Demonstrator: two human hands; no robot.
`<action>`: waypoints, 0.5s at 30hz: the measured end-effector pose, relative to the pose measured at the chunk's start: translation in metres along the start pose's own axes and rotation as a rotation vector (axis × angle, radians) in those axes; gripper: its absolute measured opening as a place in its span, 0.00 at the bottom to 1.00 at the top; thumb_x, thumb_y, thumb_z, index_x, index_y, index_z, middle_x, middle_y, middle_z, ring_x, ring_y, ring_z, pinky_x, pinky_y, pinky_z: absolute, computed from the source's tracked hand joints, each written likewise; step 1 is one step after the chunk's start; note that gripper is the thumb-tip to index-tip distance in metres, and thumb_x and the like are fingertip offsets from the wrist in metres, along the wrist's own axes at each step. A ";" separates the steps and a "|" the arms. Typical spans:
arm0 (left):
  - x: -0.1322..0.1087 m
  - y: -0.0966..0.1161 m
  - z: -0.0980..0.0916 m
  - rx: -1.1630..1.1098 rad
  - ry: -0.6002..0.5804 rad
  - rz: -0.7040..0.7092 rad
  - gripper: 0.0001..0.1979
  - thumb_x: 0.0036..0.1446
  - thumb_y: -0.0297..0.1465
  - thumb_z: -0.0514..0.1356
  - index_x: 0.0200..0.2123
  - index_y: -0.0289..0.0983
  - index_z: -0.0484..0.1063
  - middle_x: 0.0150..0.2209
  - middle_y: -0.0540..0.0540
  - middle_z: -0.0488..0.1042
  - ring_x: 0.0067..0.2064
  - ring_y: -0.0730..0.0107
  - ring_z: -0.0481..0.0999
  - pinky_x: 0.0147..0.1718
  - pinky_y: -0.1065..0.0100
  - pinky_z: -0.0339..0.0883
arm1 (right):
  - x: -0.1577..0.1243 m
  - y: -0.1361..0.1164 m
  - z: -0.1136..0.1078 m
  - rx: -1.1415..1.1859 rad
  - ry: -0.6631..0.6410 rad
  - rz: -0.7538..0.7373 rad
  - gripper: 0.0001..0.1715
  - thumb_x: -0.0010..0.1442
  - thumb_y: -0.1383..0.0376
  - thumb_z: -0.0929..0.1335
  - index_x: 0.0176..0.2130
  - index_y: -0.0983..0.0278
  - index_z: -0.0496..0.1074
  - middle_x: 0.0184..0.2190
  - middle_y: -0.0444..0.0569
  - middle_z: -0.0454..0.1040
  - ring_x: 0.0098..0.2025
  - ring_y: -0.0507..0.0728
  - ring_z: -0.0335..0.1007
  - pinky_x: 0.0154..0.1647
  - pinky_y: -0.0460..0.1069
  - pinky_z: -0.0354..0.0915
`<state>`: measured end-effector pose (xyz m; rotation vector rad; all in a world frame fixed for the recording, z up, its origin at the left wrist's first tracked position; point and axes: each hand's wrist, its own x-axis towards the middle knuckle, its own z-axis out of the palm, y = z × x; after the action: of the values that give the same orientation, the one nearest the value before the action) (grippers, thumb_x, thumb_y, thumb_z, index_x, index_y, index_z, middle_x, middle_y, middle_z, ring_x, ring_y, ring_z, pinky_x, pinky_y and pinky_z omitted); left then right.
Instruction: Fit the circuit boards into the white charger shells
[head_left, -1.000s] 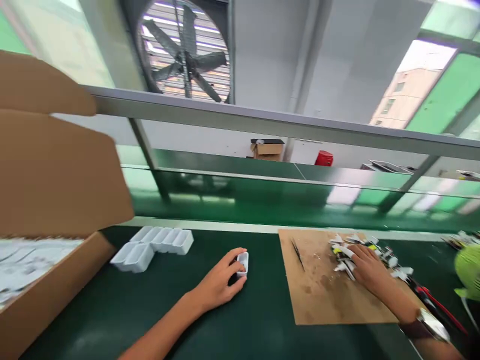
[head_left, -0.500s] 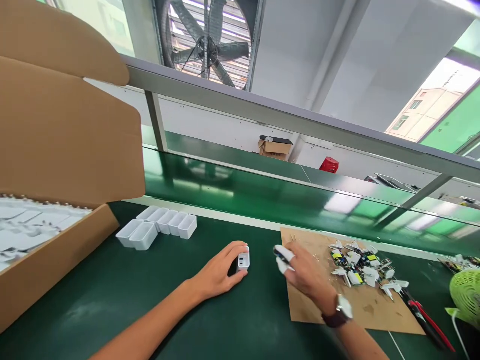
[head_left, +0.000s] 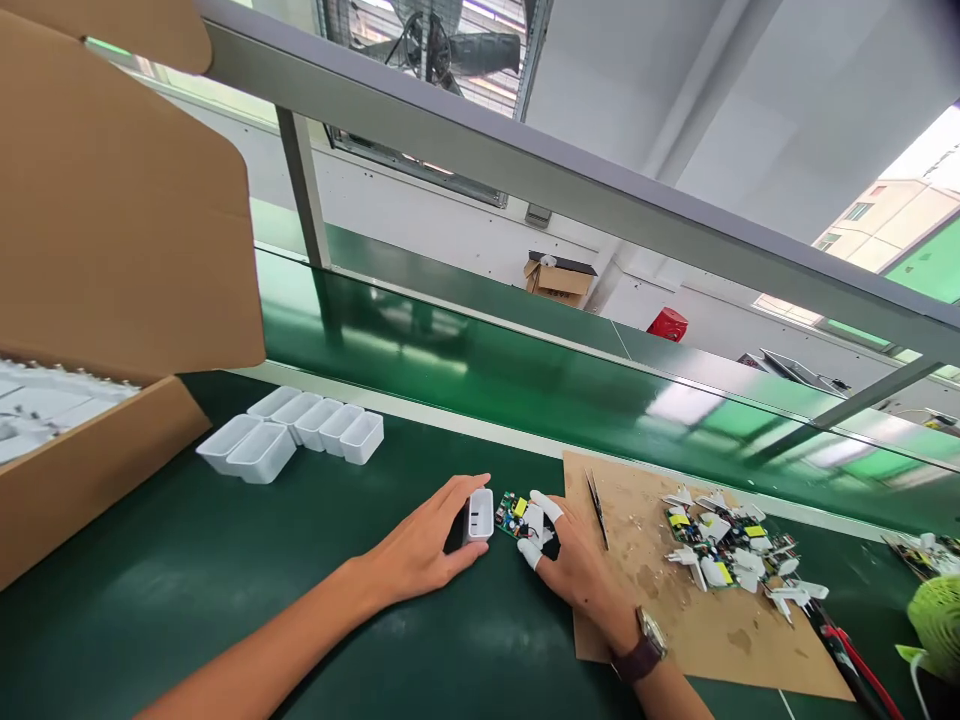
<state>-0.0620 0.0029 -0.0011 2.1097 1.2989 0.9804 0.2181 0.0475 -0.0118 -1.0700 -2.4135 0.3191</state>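
My left hand [head_left: 435,535] grips a small white plastic housing [head_left: 480,517] between thumb and fingers, its open side turned toward me with dark slots inside. Just right of it, my right hand [head_left: 574,560] pinches a green circuit board [head_left: 512,512] with a yellow part and a white piece on it. White covers sit on the right thumb and a fingertip. The board's left edge is close to the housing but apart from it. A watch [head_left: 645,645] is on the right wrist.
Several white housings [head_left: 262,455] stand at the left, near an open cardboard box [head_left: 135,440]. On a brown cardboard sheet [head_left: 645,600] lie tweezers [head_left: 598,508] and a pile of circuit boards [head_left: 720,540]. Red-and-black handled pliers [head_left: 855,650] and a green mesh object [head_left: 934,610] are at the right.
My right hand has moved left from the cardboard sheet, bringing the circuit board beside the housing. My left hand still holds the housing. The camera view has shifted slightly downward.
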 end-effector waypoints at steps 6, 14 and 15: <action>-0.003 -0.002 -0.003 -0.042 -0.042 -0.045 0.45 0.58 0.35 0.68 0.72 0.45 0.48 0.66 0.36 0.66 0.65 0.48 0.71 0.60 0.48 0.71 | 0.003 -0.013 0.005 0.036 0.143 -0.042 0.41 0.58 0.71 0.67 0.68 0.58 0.56 0.53 0.56 0.73 0.53 0.65 0.73 0.53 0.63 0.75; -0.001 -0.009 0.003 -0.045 0.015 -0.126 0.40 0.60 0.33 0.65 0.71 0.46 0.51 0.56 0.41 0.74 0.55 0.56 0.78 0.56 0.55 0.75 | -0.001 -0.013 0.001 0.061 0.198 0.023 0.51 0.59 0.71 0.66 0.74 0.57 0.43 0.54 0.56 0.73 0.55 0.66 0.72 0.55 0.64 0.74; -0.001 -0.009 0.002 -0.016 0.020 -0.157 0.39 0.59 0.35 0.66 0.70 0.46 0.53 0.55 0.42 0.74 0.52 0.57 0.79 0.52 0.56 0.77 | -0.001 -0.013 0.001 0.053 0.179 0.022 0.51 0.59 0.71 0.66 0.74 0.58 0.43 0.53 0.56 0.73 0.54 0.66 0.72 0.55 0.64 0.74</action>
<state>-0.0654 0.0061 -0.0086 1.9575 1.4369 0.9436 0.2107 0.0379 -0.0078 -1.0558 -2.2246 0.2800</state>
